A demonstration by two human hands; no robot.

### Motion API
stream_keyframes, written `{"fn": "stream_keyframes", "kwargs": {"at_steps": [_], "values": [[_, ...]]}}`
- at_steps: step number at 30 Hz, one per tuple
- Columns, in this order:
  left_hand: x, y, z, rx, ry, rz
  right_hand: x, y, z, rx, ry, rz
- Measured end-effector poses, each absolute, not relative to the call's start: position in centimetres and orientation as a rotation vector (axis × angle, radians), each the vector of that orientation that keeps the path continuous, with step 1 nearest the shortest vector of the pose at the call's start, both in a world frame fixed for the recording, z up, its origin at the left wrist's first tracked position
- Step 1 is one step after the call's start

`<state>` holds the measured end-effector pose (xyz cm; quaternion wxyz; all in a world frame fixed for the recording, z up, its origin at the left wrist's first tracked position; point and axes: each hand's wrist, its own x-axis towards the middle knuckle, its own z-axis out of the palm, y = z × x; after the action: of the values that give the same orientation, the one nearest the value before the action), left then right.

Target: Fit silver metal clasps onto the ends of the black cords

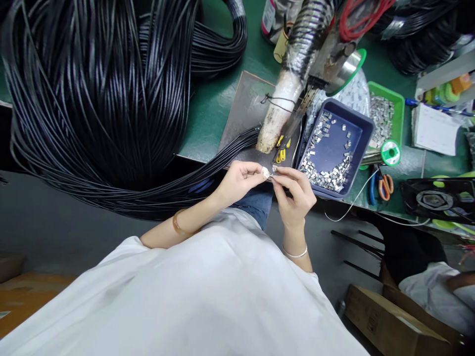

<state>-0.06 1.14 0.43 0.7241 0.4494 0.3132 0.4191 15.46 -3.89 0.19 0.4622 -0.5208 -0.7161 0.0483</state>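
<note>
Benchtop [208, 111] shows as a green strip between black cables [96, 89] and one grey plate [247, 106]; at its near edge, left hand [239, 183] and right hand [296, 195] together pinch one small pale piece [265, 172], kind unclear, beside one navy tray [330, 143]. This and one green tray [400, 113] hold metal pieces [328, 179] beyond counting.

The pinched piece [272, 175] is too small to identify; the top edge crops black cables [107, 99].

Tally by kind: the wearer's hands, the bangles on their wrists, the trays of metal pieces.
Hands: 2, left hand and right hand
Bangles: 2, amber bangle and silver bangle
Trays: 2, blue tray and green tray
Total: 6
</note>
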Motion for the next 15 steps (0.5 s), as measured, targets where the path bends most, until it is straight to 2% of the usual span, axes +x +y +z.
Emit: {"fn": "stream_keyframes", "kwargs": {"at_steps": [9, 15], "values": [[-0.24, 0.66, -0.07, 1.150, 0.762, 0.880, 15.62, -3.95, 0.03, -1.353, -1.812, 0.251], [0.53, 0.51, 0.29, 0.966, 0.735, 0.955, 15.21, -4.22, -0.08, -1.386, -1.553, 0.138]]}}
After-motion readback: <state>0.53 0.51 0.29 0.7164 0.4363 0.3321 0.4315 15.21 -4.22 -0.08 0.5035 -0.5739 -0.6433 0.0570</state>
